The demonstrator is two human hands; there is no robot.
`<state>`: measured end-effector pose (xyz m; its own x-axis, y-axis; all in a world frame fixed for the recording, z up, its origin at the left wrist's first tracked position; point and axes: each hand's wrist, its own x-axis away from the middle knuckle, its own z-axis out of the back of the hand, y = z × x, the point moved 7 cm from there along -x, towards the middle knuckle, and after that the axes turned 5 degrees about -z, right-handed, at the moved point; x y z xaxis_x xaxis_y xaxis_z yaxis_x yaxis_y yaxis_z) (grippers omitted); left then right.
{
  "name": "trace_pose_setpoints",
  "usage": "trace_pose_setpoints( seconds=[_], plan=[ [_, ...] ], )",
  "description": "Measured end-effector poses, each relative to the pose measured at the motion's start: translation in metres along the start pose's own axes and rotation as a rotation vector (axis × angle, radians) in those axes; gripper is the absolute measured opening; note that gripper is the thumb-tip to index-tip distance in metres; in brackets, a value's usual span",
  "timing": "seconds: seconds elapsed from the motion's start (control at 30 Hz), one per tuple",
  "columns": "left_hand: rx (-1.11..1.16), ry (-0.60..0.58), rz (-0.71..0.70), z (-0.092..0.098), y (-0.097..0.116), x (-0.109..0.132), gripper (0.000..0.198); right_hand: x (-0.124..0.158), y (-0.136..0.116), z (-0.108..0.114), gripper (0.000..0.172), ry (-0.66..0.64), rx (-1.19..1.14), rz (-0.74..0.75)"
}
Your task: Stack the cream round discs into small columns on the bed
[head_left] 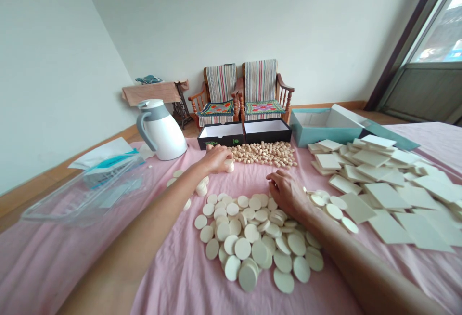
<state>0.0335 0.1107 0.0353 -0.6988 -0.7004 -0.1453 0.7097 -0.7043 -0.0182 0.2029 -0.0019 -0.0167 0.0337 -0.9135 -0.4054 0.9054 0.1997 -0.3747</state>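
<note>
My left hand (217,158) reaches to the near edge of the wooden beads, its fingers bent round a small stack of pale round discs (229,166). My fingers hide part of that stack. Above the far right side of a big pile of round discs (251,232) is my right hand (286,190), fingers loosely curved and apart, with nothing visible in them. Another short stack of discs (201,189) stands beside my left forearm, partly covered by it. Small round wooden beads (265,153) lie in a spread heap beyond both hands.
Two black boxes (267,130) stand behind the beads, near a teal box (327,124). Square pale tiles (387,195) are heaped at right. A white and grey jug (161,130) and a clear plastic tray (86,194) sit at left on the pink cloth (173,281).
</note>
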Motion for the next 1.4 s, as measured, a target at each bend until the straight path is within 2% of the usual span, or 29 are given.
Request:
trace_pose_setpoints(
  seconds=[0.13, 0.27, 0.37, 0.4, 0.47, 0.57, 0.67, 0.8, 0.93, 1.0, 1.07, 1.13, 1.27, 1.4],
  plan=[
    [-0.002, -0.03, 0.001, -0.004, -0.001, -0.002, 0.019, 0.0, 0.0, 0.001, 0.026, -0.003, -0.005, -0.002],
    [-0.012, 0.012, 0.014, 0.003, 0.005, 0.003, 0.03, 0.001, 0.0, 0.001, 0.026, -0.001, -0.011, 0.005],
    [0.096, 0.019, -0.092, 0.01, 0.031, 0.014, 0.026, 0.001, 0.001, 0.0, 0.027, 0.003, -0.014, 0.003],
    [0.184, -0.021, -0.185, 0.009, 0.045, 0.019, 0.023, 0.001, 0.001, -0.001, 0.027, 0.002, -0.015, 0.002],
    [0.315, -0.181, -0.365, 0.004, 0.074, 0.034, 0.023, 0.001, 0.001, -0.001, 0.027, 0.001, -0.015, 0.0],
    [0.304, -0.232, -0.43, 0.003, 0.095, 0.051, 0.026, 0.001, 0.001, -0.002, 0.026, -0.001, -0.008, 0.001],
    [0.304, -0.235, -0.408, -0.004, 0.099, 0.06, 0.027, 0.001, 0.001, -0.001, 0.026, -0.004, -0.001, 0.004],
    [0.322, -0.18, -0.371, -0.01, 0.098, 0.064, 0.028, 0.001, 0.0, -0.001, 0.026, -0.005, -0.001, 0.005],
    [0.308, -0.106, -0.355, -0.004, 0.089, 0.06, 0.023, 0.001, 0.001, -0.001, 0.027, -0.006, 0.004, -0.002],
    [0.265, -0.032, -0.309, 0.005, 0.075, 0.052, 0.023, 0.001, 0.001, -0.002, 0.026, -0.009, 0.005, -0.003],
    [0.219, 0.078, -0.224, 0.016, 0.053, 0.041, 0.025, 0.001, 0.001, -0.001, 0.026, -0.011, 0.006, -0.005],
    [0.172, 0.131, -0.143, 0.022, 0.03, 0.029, 0.031, 0.001, 0.0, 0.0, 0.026, -0.012, 0.005, -0.009],
    [0.063, 0.093, -0.049, 0.017, 0.003, 0.011, 0.036, 0.001, -0.002, 0.002, 0.027, -0.012, -0.001, -0.008],
    [0.017, 0.004, -0.031, 0.004, -0.002, 0.004, 0.041, 0.001, -0.001, 0.001, 0.026, -0.01, -0.003, -0.008]
  ],
)
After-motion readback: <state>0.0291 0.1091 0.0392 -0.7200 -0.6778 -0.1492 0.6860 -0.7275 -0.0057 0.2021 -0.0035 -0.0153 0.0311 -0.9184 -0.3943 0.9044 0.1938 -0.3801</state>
